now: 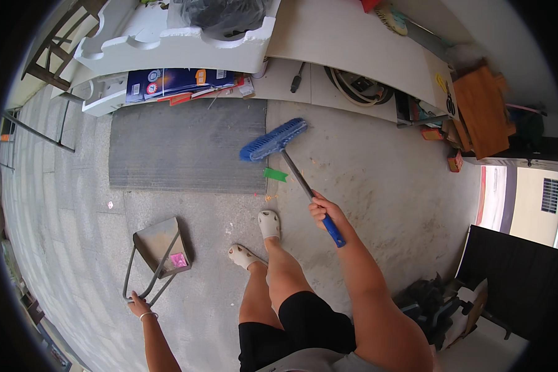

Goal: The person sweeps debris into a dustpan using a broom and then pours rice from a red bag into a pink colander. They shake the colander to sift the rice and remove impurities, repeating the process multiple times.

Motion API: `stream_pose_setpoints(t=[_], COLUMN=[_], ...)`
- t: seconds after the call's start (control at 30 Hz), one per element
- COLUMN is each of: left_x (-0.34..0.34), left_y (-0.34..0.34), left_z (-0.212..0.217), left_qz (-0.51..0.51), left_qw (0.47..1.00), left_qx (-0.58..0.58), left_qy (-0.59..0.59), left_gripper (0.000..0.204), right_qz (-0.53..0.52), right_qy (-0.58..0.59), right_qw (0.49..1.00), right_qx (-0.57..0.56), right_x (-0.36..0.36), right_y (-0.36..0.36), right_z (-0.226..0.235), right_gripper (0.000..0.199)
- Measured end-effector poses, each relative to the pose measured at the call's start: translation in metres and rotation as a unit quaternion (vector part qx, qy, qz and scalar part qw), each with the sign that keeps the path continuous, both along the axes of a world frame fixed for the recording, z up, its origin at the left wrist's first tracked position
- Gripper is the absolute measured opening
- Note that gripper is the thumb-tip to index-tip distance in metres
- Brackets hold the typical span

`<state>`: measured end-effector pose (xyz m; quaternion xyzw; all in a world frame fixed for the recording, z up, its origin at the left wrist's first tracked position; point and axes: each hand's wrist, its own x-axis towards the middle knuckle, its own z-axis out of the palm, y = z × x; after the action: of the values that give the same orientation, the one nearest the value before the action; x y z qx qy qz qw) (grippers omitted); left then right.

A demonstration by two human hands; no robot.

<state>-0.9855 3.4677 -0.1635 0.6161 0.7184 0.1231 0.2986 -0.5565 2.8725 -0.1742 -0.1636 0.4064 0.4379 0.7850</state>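
My right hand (322, 208) is closed round the dark handle of a broom (274, 140), just above its blue grip end. The broom's blue bristled head is over the right edge of a dark grey mat, beside a green strip (275, 175) lying there. At the lower left, my left hand (139, 304) grips the bent tube handle of a metal dustpan (155, 235). A pink wrapper (178, 260) lies inside the dustpan pan. Small crumbs of litter are scattered on the floor between the broom head and my shoes.
The ribbed mat (180, 149) lies before a white shelf unit (347, 49) with boxes and a coiled hose. Wooden boards (480, 111) lean at the far right. Dark bags (425, 304) are heaped at the lower right. A small pinkish scrap (110, 204) is on the floor left.
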Motion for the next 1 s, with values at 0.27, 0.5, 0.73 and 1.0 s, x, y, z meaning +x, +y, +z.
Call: stream_pose_setpoints(t=[0.27,0.5,0.73,1.0], left_x=[0.011,0.049,0.082,0.089], left_y=[-0.079,-0.189,-0.253,-0.307], left_z=[0.063,0.118,0.131,0.111], left_qz=[0.003,0.021,-0.005,-0.009], left_qw=[0.97,0.974,0.974,0.974], left_qx=[-0.181,-0.172,-0.179,-0.212], left_qy=[-0.164,-0.143,-0.138,-0.076], left_gripper=[0.069,0.069,0.042,0.037], right_qz=[0.051,-0.046,0.027,0.326], right_qy=[-0.028,0.017,-0.043,-0.172], right_qw=[0.996,0.999,0.996,0.896], right_qx=[-0.064,0.008,-0.078,-0.249], right_x=[0.137,0.06,0.039,0.086], right_y=[0.001,-0.252,-0.298,-0.225], right_z=[-0.075,-0.09,0.04,0.083], right_gripper=[0.025,0.022,0.047,0.07])
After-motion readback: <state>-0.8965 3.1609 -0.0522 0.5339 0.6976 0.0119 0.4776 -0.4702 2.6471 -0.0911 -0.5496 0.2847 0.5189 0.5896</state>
